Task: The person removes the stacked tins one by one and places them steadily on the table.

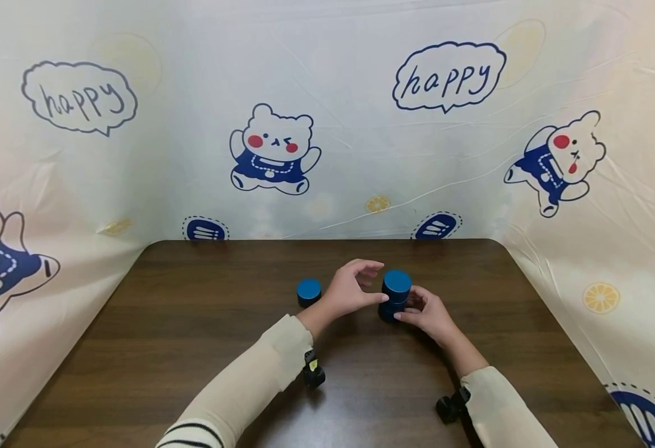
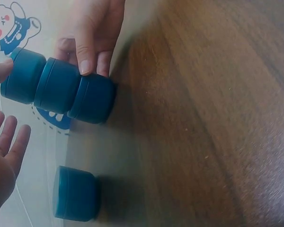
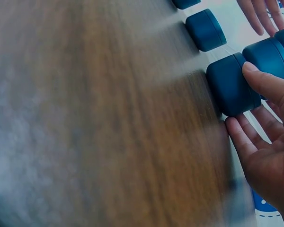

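Observation:
Three small round blue lidded jars form a stack on the table; the top jar [image 1: 397, 281] shows best in the head view, and all three line up in the left wrist view. My right hand [image 1: 431, 314] grips the bottom jar [image 3: 233, 85] low down, thumb on the near side and fingers round the other. My left hand [image 1: 352, 290] is at the stack's left, its thumb against the top jar and its other fingers spread away from it. A separate blue jar [image 1: 309, 292] stands to the left, beside my left wrist.
The brown wooden table [image 1: 193, 348] has a patterned cloth [image 1: 327, 74] hanging behind and at its sides. In the right wrist view, another jar [image 3: 185, 3] is cut off by the top edge, beyond the separate jar. Black wrist cameras [image 1: 313, 372] hang below both sleeves.

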`<control>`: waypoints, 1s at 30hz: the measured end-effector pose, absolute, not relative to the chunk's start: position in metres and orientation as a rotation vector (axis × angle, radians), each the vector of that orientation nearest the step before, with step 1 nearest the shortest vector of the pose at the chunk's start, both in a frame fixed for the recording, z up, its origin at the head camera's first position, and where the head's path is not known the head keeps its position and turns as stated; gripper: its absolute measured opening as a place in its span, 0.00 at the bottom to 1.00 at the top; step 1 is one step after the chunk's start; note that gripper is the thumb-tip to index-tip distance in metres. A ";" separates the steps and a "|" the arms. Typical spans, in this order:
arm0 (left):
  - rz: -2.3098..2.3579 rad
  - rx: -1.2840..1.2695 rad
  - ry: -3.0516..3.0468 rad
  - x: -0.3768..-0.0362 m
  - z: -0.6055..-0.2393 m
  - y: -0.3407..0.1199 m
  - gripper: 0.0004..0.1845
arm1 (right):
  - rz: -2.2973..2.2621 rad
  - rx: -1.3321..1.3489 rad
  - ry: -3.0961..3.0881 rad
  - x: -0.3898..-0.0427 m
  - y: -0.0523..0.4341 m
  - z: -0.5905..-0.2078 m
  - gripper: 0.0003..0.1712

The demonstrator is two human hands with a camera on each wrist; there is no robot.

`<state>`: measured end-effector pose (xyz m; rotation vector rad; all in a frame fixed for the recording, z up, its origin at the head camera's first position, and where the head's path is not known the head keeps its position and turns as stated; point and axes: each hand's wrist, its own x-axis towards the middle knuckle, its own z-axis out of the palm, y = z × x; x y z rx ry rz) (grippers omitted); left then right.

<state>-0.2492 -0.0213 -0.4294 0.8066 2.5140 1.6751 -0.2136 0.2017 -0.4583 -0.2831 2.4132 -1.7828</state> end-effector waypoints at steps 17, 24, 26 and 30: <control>1.564 0.820 2.565 -0.254 -0.430 -0.003 0.32 | -1.793 -0.308 2.388 -0.216 0.202 -0.460 0.31; 1.541 0.792 2.586 -0.253 -0.430 0.001 0.30 | -1.800 -0.316 2.381 -0.216 0.203 -0.460 0.31; 1.541 0.798 2.588 -0.253 -0.430 0.001 0.29 | -1.808 -0.316 2.376 -0.216 0.203 -0.460 0.32; 1.550 0.801 2.583 -0.253 -0.430 0.000 0.28 | -1.813 -0.311 2.371 -0.216 0.202 -0.460 0.32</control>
